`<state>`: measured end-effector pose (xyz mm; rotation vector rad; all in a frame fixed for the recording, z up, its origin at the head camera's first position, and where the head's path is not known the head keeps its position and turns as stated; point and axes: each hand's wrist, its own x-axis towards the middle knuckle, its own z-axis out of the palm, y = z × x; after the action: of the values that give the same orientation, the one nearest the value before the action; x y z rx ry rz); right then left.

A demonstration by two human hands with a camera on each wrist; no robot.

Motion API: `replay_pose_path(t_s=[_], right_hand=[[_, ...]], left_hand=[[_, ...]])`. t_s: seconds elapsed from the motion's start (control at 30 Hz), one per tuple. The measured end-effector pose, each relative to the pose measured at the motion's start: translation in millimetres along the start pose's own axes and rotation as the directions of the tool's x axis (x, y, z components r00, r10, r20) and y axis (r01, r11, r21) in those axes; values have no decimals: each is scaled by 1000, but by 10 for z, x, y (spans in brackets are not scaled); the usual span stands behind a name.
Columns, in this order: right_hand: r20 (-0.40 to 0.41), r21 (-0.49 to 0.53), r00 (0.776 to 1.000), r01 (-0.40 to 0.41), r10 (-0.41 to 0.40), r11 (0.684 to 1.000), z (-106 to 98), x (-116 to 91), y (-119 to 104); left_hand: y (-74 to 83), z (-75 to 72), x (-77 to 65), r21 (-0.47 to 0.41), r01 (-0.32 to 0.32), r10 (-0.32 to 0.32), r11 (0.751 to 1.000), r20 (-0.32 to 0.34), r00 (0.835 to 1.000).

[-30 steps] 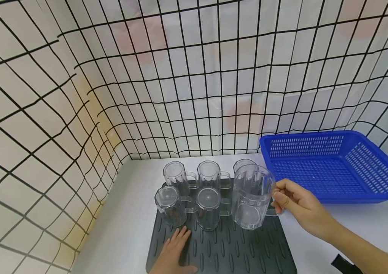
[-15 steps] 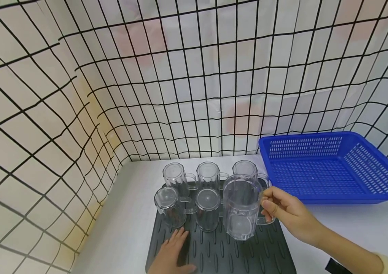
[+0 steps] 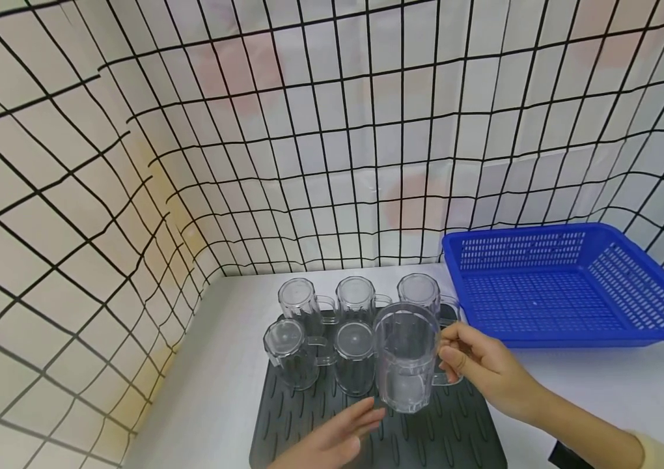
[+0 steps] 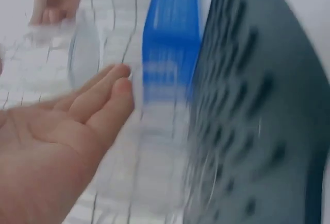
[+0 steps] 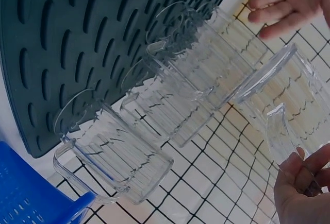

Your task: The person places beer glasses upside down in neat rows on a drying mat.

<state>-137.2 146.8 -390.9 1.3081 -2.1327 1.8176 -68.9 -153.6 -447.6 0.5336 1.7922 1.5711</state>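
By its handle, my right hand [image 3: 487, 365] grips a clear glass mug [image 3: 405, 358] with its open rim up, above the dark ribbed mat [image 3: 449, 436]. My left hand [image 3: 334, 433], fingers straight and palm toward the mug, is just left of the mug's base; in the left wrist view the palm [image 4: 51, 147] holds nothing. Several other glass mugs stand upside down on the mat in two rows, such as a front mug [image 3: 355, 358] beside the held one and a back right mug [image 3: 420, 290] partly behind it. The right wrist view shows the curled right fingers [image 5: 304, 177] on the handle.
A blue perforated basket [image 3: 543, 306] stands on the white table [image 3: 209, 365] at the back right. Black grid panels [image 3: 320, 150] close off the back and the sides. A dark object [image 3: 566, 456] lies near the right forearm.
The held mug has moved left and slightly toward me with my right hand. My left hand has lifted from the mat at the left and swung right, turning its palm toward the mug.
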Motion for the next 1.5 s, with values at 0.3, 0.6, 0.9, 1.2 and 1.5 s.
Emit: replay_pose_path(t_s=[0.3, 0.6, 0.9, 1.2, 1.5], right_hand=[[-23, -68, 999, 29, -31, 997, 10, -29, -34], [-52, -257, 994, 80, -96, 963, -16, -65, -172], [48, -357, 979, 203, -199, 912, -15, -103, -206], [187, -359, 897, 441, -400, 823, 11, -59, -167], [302, -367, 854, 513, -423, 776, -3, -81, -188]], left_hand=[[80, 128, 403, -365, -77, 116, 928, 87, 989], [272, 65, 492, -516, -93, 154, 851, 75, 985], [491, -28, 576, -542, -109, 117, 833, -20, 993], [628, -64, 647, -559, -109, 68, 822, -93, 993], [601, 32, 705, -571, -45, -42, 820, -138, 990]])
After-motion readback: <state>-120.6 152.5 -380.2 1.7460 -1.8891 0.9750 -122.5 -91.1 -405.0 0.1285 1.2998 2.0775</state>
